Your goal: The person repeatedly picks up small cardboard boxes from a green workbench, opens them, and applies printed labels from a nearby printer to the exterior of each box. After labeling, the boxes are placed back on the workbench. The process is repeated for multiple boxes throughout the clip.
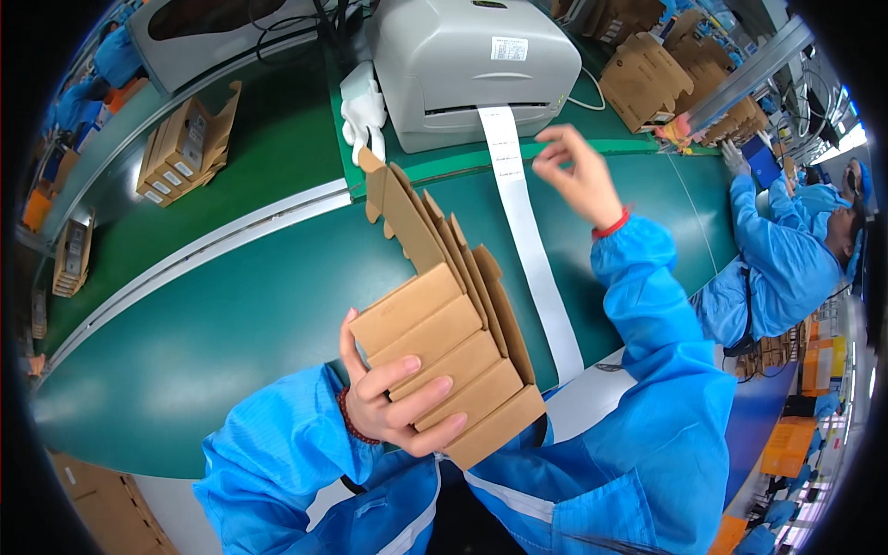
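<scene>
My left hand (393,398) is wrapped round a row of several slim brown cardboard boxes (444,356), pressed side by side. Their lid flaps (462,250) stand up and point away from me, toward the printer. To the right, my right hand (575,176) is raised beside a long white label strip (527,231), its fingers curled in and pinched. Anything between those fingertips is too small to make out. The strip comes out of a grey label printer (472,74) and hangs down across the green table (231,324) past its near edge.
White gloves (363,106) lie left of the printer. Other boxes (180,153) stand on a green conveyor (287,139) beyond a metal rail. Open cartons (643,79) sit at the back right, near a metal post (754,74). A co-worker in blue (786,250) is at the right.
</scene>
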`<state>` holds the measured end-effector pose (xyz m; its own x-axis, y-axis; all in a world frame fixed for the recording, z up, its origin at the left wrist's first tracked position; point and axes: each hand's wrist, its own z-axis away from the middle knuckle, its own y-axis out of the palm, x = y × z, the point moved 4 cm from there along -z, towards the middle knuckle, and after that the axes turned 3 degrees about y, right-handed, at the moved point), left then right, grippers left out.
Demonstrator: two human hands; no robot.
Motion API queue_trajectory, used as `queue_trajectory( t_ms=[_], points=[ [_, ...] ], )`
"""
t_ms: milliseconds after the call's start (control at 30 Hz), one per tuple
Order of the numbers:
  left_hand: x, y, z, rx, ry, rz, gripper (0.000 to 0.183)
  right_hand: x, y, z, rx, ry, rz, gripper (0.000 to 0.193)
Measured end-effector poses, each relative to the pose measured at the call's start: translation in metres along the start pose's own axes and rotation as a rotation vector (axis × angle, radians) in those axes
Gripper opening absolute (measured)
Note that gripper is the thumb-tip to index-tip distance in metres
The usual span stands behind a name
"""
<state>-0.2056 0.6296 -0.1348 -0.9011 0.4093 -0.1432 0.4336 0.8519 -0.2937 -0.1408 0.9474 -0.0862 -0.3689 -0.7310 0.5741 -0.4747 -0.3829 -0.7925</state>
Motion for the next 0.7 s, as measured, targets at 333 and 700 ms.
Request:
queue_trajectory(
  t_ms=[333,700],
  points=[
    [0.002,0.001,0.000,0.027,-0.064,-0.012,0.029,-0.009,0.037,-0.011,0.077,0.071,-0.566,0.025],
    [0.008,0.007,0.004,-0.070,-0.076,0.086,0.026,0.010,0.013,-0.002,-0.318,-0.079,-0.095,0.005]
  ],
)
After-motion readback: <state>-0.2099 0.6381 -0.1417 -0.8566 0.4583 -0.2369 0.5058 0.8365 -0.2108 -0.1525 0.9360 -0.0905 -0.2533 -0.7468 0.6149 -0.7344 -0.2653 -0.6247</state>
